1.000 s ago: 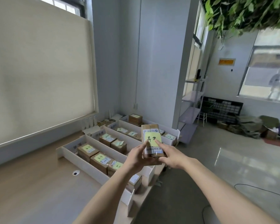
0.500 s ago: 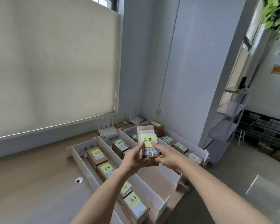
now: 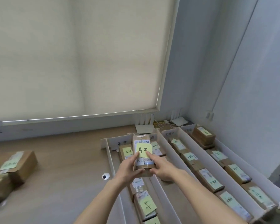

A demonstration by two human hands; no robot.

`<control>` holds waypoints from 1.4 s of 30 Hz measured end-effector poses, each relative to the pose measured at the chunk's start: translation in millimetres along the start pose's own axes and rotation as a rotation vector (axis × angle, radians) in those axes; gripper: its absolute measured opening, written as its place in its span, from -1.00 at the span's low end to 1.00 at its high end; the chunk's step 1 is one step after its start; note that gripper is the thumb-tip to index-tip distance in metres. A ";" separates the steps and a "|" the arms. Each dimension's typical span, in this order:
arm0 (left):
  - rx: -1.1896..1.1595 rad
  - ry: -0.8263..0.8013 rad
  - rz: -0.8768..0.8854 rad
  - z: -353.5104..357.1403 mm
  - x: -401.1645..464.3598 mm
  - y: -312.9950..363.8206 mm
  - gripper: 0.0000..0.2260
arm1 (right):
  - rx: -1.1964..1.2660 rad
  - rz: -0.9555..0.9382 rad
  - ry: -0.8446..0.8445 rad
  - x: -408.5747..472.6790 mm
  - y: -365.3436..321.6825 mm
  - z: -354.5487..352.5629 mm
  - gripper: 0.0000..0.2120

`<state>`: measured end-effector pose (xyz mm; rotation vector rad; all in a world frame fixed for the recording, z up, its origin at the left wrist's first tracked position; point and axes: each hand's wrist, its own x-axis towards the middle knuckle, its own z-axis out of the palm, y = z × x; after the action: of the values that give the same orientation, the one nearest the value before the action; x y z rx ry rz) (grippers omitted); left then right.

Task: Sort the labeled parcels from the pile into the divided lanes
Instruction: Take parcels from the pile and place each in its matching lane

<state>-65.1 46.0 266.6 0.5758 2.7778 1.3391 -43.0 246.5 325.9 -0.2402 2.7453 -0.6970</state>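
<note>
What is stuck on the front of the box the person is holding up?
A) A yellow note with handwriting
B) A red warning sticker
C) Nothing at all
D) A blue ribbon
A: the box, held between the left hand and the right hand, carries a yellow note with dark handwritten characters, above a white barcode label.
</note>
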 end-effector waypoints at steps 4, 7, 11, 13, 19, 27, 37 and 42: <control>-0.005 0.066 -0.118 31.7 32.8 -43.1 -0.25 | 0.035 -0.064 -0.103 72.1 39.1 16.0 -0.24; -0.033 0.070 -0.226 63.3 52.0 -75.7 -0.26 | 0.046 -0.087 -0.189 118.1 71.5 34.3 -0.23; -0.070 0.058 -0.335 95.9 76.4 -116.4 -0.26 | 0.083 -0.108 -0.275 173.7 110.2 62.5 -0.23; -0.084 0.054 -0.383 106.3 90.2 -133.9 -0.26 | 0.091 -0.123 -0.297 197.5 123.5 74.6 -0.23; -0.098 0.039 -0.481 126.7 132.1 -180.1 -0.25 | 0.083 -0.135 -0.325 264.9 157.5 100.2 -0.22; -0.048 0.062 -0.526 124.0 184.8 -225.4 -0.26 | 0.074 -0.184 -0.316 342.6 165.4 113.8 -0.21; -0.037 0.062 -0.572 130.5 202.8 -247.2 -0.23 | 0.051 -0.182 -0.315 363.4 169.3 122.8 -0.23; -0.001 0.056 -0.549 119.1 204.0 -233.2 -0.20 | -0.002 -0.169 -0.304 354.6 156.3 108.5 -0.20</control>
<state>-311.6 70.2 45.6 -0.2223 2.6748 1.2337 -355.3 252.5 72.2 -0.5368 2.4553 -0.6406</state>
